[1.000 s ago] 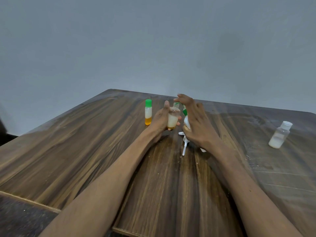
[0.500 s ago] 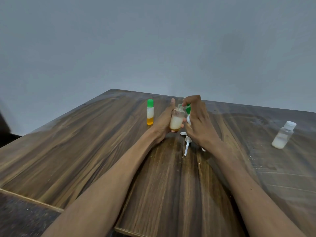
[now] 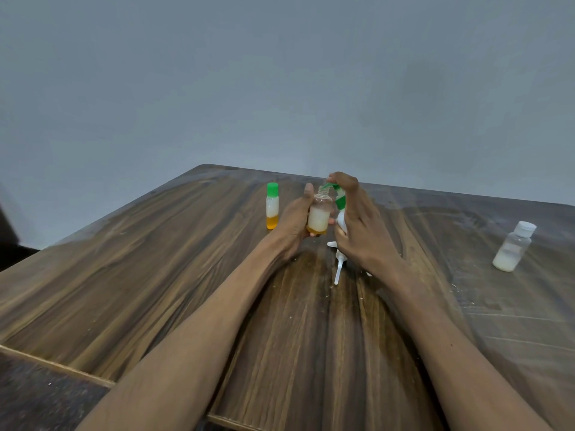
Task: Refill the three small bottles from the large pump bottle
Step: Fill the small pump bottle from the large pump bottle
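Note:
My left hand (image 3: pixel 294 217) holds a small clear bottle (image 3: pixel 319 213) with no cap, upright, with white liquid over a thin orange layer. My right hand (image 3: pixel 362 228) grips the white pump bottle (image 3: pixel 340 209) with its green collar; a finger lies on the green pump head, whose spout sits at the small bottle's mouth. Left of my hands stands a green-capped small bottle (image 3: pixel 272 206) holding white and orange liquid. A white-capped clear bottle (image 3: pixel 513 251) with white liquid stands at the far right.
A small white pump piece with a dip tube (image 3: pixel 338 269) lies on the wooden table (image 3: pixel 155 275) under my right hand. The table's near edge runs along the bottom left. A grey wall stands behind.
My right hand's fingers curled down onto the pump head. The open small bottle moved slightly right, up to the spout.

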